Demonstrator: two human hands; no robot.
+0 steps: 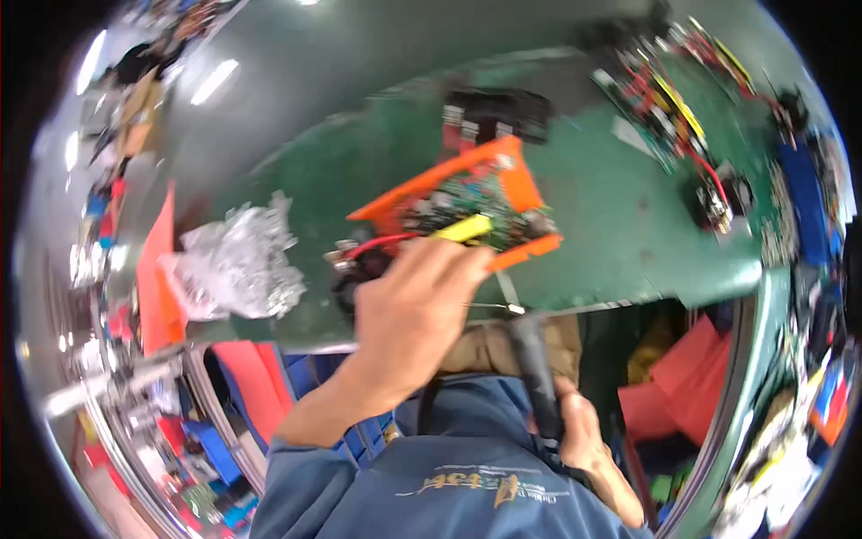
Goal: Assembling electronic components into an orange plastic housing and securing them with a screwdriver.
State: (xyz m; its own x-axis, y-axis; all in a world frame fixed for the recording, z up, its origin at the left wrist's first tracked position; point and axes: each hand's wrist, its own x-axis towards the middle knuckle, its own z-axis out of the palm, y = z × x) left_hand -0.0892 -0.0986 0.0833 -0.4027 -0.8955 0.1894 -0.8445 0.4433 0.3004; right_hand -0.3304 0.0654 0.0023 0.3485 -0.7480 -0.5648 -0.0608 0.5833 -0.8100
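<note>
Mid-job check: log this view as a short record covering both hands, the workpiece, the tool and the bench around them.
left hand: at the near side of the orange case, fingertips by the yellow part; grip unclear
right hand: around the tool's black handle
tool: thin metal end toward the case; contact unclear from blur
workpiece: orange case with a circuit board inside
bench: green
bench left: crumpled clear plastic
bench far side: black object
bench right: wired boards
</note>
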